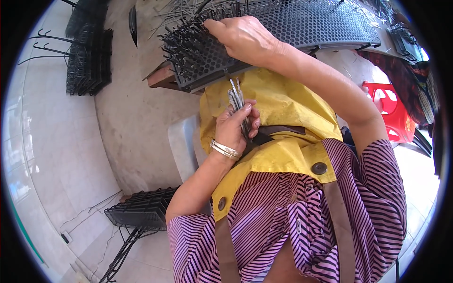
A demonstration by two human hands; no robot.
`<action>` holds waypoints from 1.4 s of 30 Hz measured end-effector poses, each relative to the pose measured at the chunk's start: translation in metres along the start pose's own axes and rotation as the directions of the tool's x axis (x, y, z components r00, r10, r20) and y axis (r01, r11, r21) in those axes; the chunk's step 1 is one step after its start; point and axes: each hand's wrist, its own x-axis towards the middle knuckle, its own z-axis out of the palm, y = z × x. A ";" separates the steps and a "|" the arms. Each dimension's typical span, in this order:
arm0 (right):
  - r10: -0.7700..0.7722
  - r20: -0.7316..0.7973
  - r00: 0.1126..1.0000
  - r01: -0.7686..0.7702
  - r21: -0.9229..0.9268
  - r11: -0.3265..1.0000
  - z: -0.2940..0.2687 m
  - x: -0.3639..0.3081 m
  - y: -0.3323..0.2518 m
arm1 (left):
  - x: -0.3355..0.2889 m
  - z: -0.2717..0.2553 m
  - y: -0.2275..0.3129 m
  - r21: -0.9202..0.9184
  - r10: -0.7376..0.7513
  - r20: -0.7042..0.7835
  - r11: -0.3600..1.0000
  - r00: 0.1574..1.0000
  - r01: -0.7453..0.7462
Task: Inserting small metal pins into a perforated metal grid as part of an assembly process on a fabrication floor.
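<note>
My left hand (233,125), with bangles on its wrist, is closed round a small bundle of thin silvery metal pieces (235,94) in front of the yellow apron (278,101). The pieces point up and away from me, and their lower ends look dark. Farther off, my right hand (245,40) reaches over the left part of a black perforated rack (302,23). Its fingers are bent together at the tips of several thin black upright pieces (184,45) that stand close together in the holes. Whatever those fingertips pinch is hidden.
Loose thin rods (177,12) lie behind the rack. A brown support (163,75) is under its left corner. More black racks stand at the far left (89,61) and lower left (139,207). A red plastic stool (396,113) is on the right.
</note>
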 end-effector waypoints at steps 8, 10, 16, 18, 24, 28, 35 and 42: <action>-0.028 0.082 0.996 0.026 0.029 0.999 0.004 0.009 -0.003 | 0.000 0.003 0.002 -0.031 -0.013 0.069 0.999 0.998 0.015; -0.034 0.079 0.996 0.033 0.015 0.999 0.005 0.007 0.000 | 0.000 0.004 0.002 -0.020 -0.018 0.079 1.000 0.997 0.020; 0.062 -0.101 0.993 -0.054 0.087 0.995 0.012 -0.023 0.004 | 0.001 0.003 0.001 -0.020 -0.009 0.092 1.000 0.996 0.011; 0.102 -0.322 0.941 -0.047 0.172 0.984 0.004 -0.037 0.001 | 0.000 0.005 0.001 -0.022 -0.009 0.096 1.000 0.995 0.011; 0.491 0.416 0.766 -0.613 0.702 0.362 -0.020 -0.077 -0.038 | -0.002 0.005 0.006 -0.069 0.014 0.185 0.998 0.983 -0.001; 0.461 0.544 0.701 -0.662 0.737 0.137 -0.019 -0.083 -0.033 | -0.004 0.011 0.006 0.040 -0.022 0.259 0.999 0.966 0.012; 0.525 0.588 0.615 -0.605 0.779 -0.163 -0.026 -0.087 -0.022 | -0.006 0.013 0.006 0.135 0.078 0.100 0.987 0.992 -0.091; 0.623 0.474 0.622 -0.483 0.859 -0.171 -0.035 -0.082 -0.006 | -0.008 0.012 0.009 0.100 0.074 0.091 0.992 0.993 -0.083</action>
